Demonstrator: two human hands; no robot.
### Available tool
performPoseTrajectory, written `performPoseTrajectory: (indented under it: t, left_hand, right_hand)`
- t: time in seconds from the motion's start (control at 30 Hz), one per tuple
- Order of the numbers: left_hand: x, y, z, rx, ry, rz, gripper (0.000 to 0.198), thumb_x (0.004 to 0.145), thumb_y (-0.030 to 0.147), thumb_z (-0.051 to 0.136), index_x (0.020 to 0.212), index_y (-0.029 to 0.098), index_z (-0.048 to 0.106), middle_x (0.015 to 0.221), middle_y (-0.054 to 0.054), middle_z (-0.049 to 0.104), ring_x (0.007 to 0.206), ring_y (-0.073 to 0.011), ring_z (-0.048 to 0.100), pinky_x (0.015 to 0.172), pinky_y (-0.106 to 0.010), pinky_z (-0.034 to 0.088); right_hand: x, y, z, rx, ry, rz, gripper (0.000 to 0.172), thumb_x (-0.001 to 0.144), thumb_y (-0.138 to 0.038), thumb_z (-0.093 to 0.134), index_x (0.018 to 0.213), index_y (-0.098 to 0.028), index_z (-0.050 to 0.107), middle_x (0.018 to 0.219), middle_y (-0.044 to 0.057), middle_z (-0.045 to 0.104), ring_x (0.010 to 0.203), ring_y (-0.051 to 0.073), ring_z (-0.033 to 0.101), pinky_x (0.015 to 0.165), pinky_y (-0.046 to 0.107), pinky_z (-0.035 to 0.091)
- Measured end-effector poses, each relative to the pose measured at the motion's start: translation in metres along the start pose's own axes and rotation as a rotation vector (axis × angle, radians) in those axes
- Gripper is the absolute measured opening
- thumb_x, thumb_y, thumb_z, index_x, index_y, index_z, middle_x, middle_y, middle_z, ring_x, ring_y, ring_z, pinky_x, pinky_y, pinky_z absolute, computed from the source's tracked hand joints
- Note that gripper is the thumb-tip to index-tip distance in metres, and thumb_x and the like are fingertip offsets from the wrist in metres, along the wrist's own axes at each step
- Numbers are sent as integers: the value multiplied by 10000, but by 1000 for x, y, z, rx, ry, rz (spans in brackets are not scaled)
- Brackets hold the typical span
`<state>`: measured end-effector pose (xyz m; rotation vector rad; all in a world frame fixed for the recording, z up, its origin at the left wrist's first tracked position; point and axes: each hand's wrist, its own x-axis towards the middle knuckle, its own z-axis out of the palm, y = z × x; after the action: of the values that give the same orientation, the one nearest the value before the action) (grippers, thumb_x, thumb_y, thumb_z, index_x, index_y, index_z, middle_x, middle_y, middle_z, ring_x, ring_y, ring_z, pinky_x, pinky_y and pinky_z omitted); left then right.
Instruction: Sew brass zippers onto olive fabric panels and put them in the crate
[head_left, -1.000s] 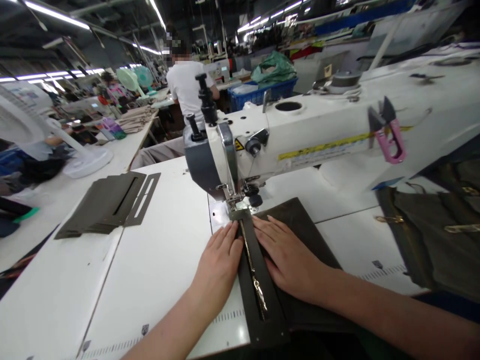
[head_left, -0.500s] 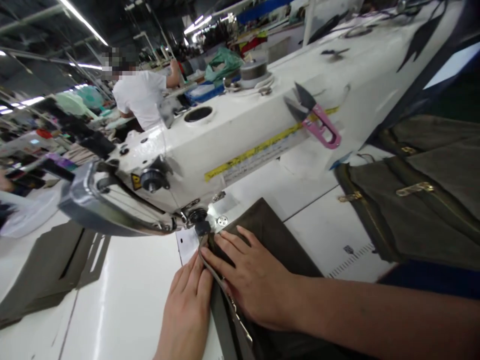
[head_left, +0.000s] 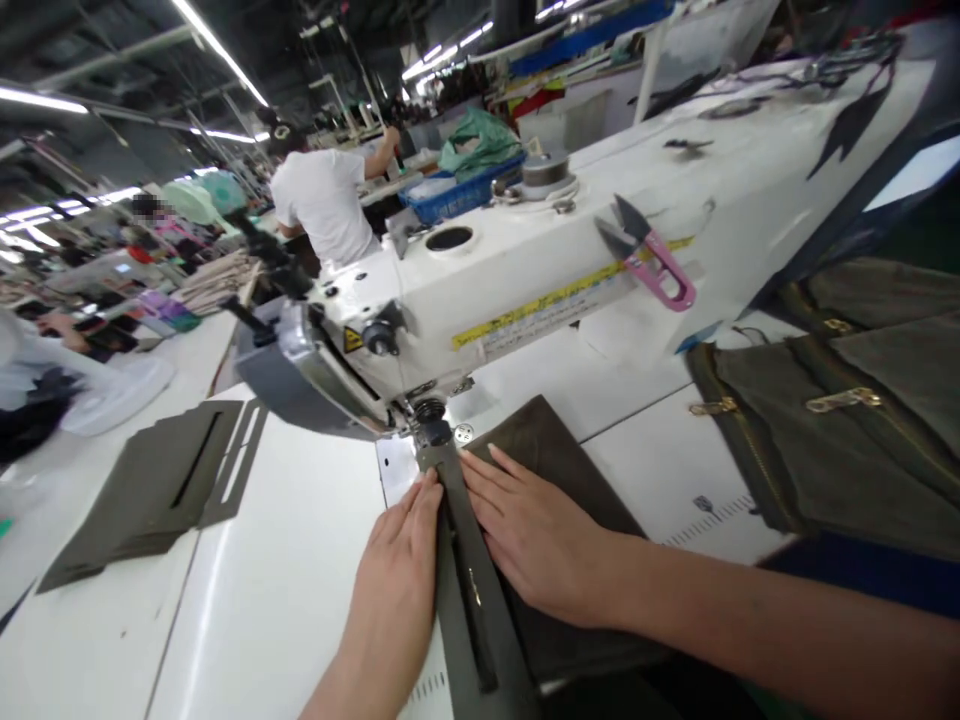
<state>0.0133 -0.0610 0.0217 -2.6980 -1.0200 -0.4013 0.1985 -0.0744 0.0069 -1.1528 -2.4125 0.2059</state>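
Note:
Under the needle area of a white sewing machine [head_left: 570,270] lies a grey-green slotted strip [head_left: 510,650], on top of a dark olive fabric panel [head_left: 544,440]. A bit of gold zipper shows through the strip's long slot. My left hand [head_left: 401,570] lies along the strip's left edge, fingers stretched forward, tips close to the presser foot [head_left: 435,430]. On the other side my right hand [head_left: 544,535] rests flat on the panel, fingers extended along the strip's right edge. Neither hand is wrapped round anything.
Pink thread snips [head_left: 664,270] lie on the machine arm. A stack of slotted grey-green pieces [head_left: 142,490] is at left; olive pieces with gold zippers [head_left: 900,410] lie at right. Beyond the machine, a person in a white shirt [head_left: 322,205] faces away near a blue basket [head_left: 461,200].
The slotted strip, earlier folded up along its edge, now lies flat over the zipper. My right fingers have moved off the strip to its right side. The camera view has shifted left.

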Motion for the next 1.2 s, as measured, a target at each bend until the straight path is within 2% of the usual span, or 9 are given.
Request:
performPoseTrajectory:
  t: [0.1, 0.17, 0.27, 0.43, 0.57, 0.67, 0.77, 0.97, 1.2]
  left_hand:
    - [-3, 1, 1, -159, 42, -81, 320, 846, 63, 338, 1125, 77, 495, 1194, -176, 552, 1110, -230, 523, 859, -396, 505]
    - [-4, 2, 1, -205, 68, -93, 305, 834, 59, 362, 1076, 113, 538, 1188, -153, 563, 1104, -224, 530, 900, -434, 474]
    - [-4, 6, 0, -185, 81, -96, 309, 845, 62, 355, 1062, 121, 566, 1159, -151, 580, 1083, -231, 546, 960, -507, 403]
    - [-5, 9, 0, -133, 70, -110, 338, 874, 60, 314, 1093, 108, 567, 1168, -164, 567, 1113, -236, 523, 998, -519, 353]
    - [-6, 8, 3, -125, 61, -96, 325, 872, 61, 327, 1090, 93, 566, 1197, -167, 548, 1144, -250, 495, 994, -510, 357]
    - [-5, 8, 3, -131, 35, -107, 299, 866, 64, 340, 1039, 103, 580, 1196, -157, 550, 1152, -246, 485, 997, -495, 355]
    - [-4, 7, 3, -136, 33, -112, 303, 872, 72, 309, 1008, 112, 578, 1190, -157, 550, 1143, -241, 487, 981, -484, 364]
    - [-9, -2, 6, -68, -10, -50, 373, 874, 90, 304, 1222, 116, 435, 1149, -164, 566, 1072, -249, 524, 880, -442, 397]
    - [-6, -9, 5, 92, -37, 68, 370, 889, 115, 284, 1239, 98, 406, 1128, -167, 578, 1061, -263, 517, 847, -418, 352]
  right_hand:
    - [-2, 1, -2, -9, -8, -22, 488, 859, -164, 345, 1340, -78, 347, 1386, 150, 357, 1314, 212, 245, 1081, 442, 224]
    - [-2, 1, -1, -7, 10, -16, 495, 832, -127, 361, 1324, -76, 374, 1377, 149, 371, 1306, 209, 267, 1075, 439, 249]
    - [-2, -1, 1, -34, 24, -20, 493, 815, -104, 374, 1306, -78, 404, 1370, 146, 382, 1302, 215, 276, 1070, 444, 259]
    - [-4, 0, 5, -66, 15, -43, 509, 814, -106, 373, 1323, -92, 381, 1372, 136, 384, 1310, 215, 258, 1063, 452, 272]
    - [-3, 1, 6, -53, 4, -30, 497, 835, -120, 353, 1331, -77, 360, 1365, 136, 396, 1309, 205, 259, 1068, 439, 265]
    - [3, -3, 5, -56, 43, 51, 457, 868, -144, 336, 1317, -69, 375, 1323, 147, 444, 1243, 218, 359, 1032, 428, 311]
    - [11, -9, 2, -61, 44, 110, 445, 891, -214, 364, 1325, -118, 376, 1263, 146, 487, 1142, 245, 437, 968, 444, 346]
    - [16, -13, -1, -16, 40, 158, 453, 886, -262, 386, 1332, -187, 357, 1258, 138, 466, 1166, 274, 386, 978, 498, 276]
    - [16, -10, -1, 43, 67, 171, 435, 917, -283, 311, 1334, -164, 346, 1282, 133, 454, 1198, 264, 359, 993, 496, 270]
